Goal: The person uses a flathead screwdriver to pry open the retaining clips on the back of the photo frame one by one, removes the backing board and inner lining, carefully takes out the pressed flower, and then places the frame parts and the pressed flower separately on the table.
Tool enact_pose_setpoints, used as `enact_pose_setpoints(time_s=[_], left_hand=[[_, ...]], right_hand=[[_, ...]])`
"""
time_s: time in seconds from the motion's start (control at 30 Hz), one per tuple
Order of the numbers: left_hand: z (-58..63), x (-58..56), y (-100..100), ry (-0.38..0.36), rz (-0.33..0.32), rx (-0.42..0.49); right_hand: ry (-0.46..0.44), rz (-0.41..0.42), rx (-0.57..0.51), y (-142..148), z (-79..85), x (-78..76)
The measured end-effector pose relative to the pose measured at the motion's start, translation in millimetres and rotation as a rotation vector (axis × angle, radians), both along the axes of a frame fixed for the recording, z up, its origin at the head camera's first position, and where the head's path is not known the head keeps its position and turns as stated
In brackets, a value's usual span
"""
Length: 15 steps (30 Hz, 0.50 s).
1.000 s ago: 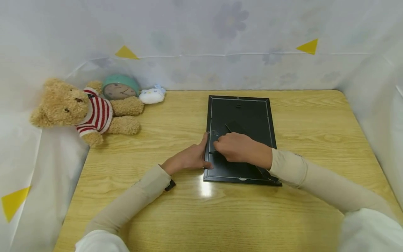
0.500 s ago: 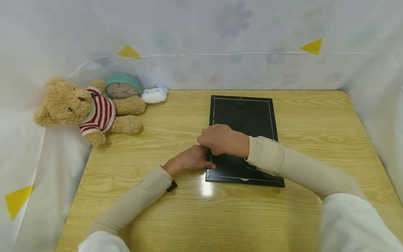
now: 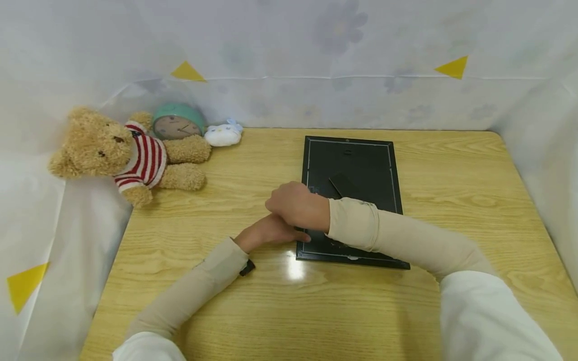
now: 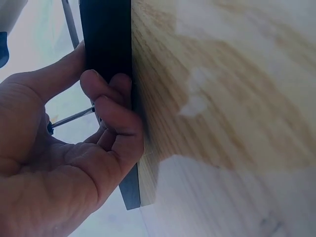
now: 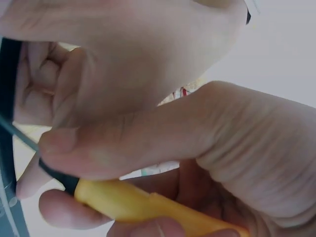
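A black picture frame (image 3: 372,168) lies back side up on the table, its stand leg (image 3: 344,185) flat against the backing. My left hand (image 3: 267,231) holds the frame's left edge, thumb over the back and fingers curled against the side, as the left wrist view shows. My right hand (image 3: 298,205) crosses over the left one and grips a screwdriver by its yellow handle (image 5: 121,200). Its thin metal shaft (image 4: 74,117) points at the frame's edge beside the left fingers. In the head view the screwdriver is hidden under the right hand.
On the wooden table (image 3: 325,306), a teddy bear (image 3: 144,155) in a striped shirt lies at the back left. A green clock (image 3: 178,122) and a small white plush (image 3: 223,134) are beside it. A pale curtain (image 3: 289,40) bounds the table's back and sides.
My right hand has moved left, from above the frame's back to over the left hand at the frame's edge. My left hand keeps its hold, and the frame lies the same way.
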<state>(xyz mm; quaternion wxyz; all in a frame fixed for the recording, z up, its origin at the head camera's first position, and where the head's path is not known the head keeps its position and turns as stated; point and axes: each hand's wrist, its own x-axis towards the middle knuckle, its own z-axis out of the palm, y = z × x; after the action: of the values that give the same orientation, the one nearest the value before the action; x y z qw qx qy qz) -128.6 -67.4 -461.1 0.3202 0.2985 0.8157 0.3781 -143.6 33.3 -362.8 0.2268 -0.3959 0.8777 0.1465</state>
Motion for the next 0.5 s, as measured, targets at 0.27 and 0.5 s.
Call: enact_pose_setpoints(time_s=[0.27, 0.5], left_hand=[[0.0, -1.0, 2.0, 0.003, 0.001, 0.010], [-1.3, -0.1, 2.3, 0.069, 0.034, 0.021]], right_hand=[[0.060, 0.030, -0.150, -5.2, -1.1, 3.7], [0.089, 0.048, -0.171, -11.0, -2.0, 3.7]])
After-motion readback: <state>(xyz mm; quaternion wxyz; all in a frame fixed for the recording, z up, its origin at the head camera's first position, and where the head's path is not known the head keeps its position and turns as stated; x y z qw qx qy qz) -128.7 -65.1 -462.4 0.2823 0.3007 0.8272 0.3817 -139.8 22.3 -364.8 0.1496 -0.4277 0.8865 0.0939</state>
